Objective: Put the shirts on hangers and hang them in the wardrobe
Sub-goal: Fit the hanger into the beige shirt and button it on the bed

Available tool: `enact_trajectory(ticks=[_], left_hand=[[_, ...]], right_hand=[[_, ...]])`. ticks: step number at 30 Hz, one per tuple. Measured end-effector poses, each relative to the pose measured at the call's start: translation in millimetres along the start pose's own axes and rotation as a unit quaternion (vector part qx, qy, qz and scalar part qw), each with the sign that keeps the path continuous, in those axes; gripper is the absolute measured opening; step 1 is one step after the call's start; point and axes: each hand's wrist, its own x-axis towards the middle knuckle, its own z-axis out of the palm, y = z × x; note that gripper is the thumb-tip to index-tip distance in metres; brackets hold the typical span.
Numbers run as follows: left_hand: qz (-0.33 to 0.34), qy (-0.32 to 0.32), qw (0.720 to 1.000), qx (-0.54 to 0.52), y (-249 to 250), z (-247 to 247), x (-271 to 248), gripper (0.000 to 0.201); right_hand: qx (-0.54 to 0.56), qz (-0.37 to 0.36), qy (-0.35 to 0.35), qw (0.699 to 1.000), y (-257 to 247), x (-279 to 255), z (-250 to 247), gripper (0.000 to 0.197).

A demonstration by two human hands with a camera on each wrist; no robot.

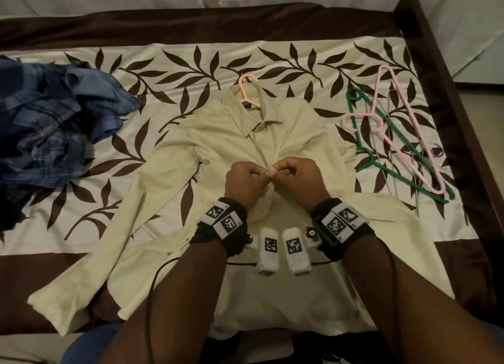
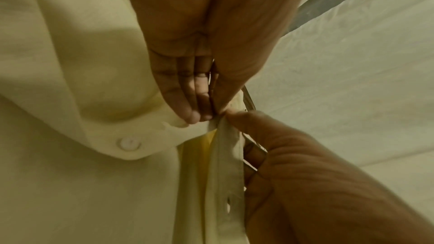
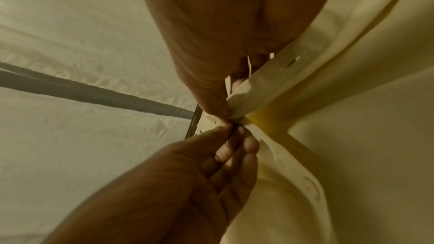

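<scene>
Nearest, the left hand and right hand each pinch one edge of the cream shirt placket, both grips clamped on cloth at a button. The shirt lies flat on the bed, its peach hanger hooked out past the collar. If a pinch slips, the button likely misses its hole. Farther right lie spare hangers; far left, the blue shirts wait.

Cream shirt flat on peach hanger, blue shirts heaped left.
</scene>
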Motion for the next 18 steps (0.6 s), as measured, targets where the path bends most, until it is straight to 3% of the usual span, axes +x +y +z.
enact_trajectory(ticks=[3, 8, 18], left_hand=[[-0.013, -0.019, 0.999, -0.029, 1, -3, -1, 0.017], [-0.028, -0.037, 0.997, -0.067, 7, -5, -6, 0.022], [0.0, -0.001, 0.999, 0.044, 5, 0, 0, 0.018]], right_hand=[[-0.035, -0.018, 0.016, 0.999, 3, 0, 0, 0.001], [-0.003, -0.001, 0.003, 1.0, 9, -3, 0, 0.001], [0.082, 0.033, -0.018, 0.996, 12, -4, -4, 0.007]])
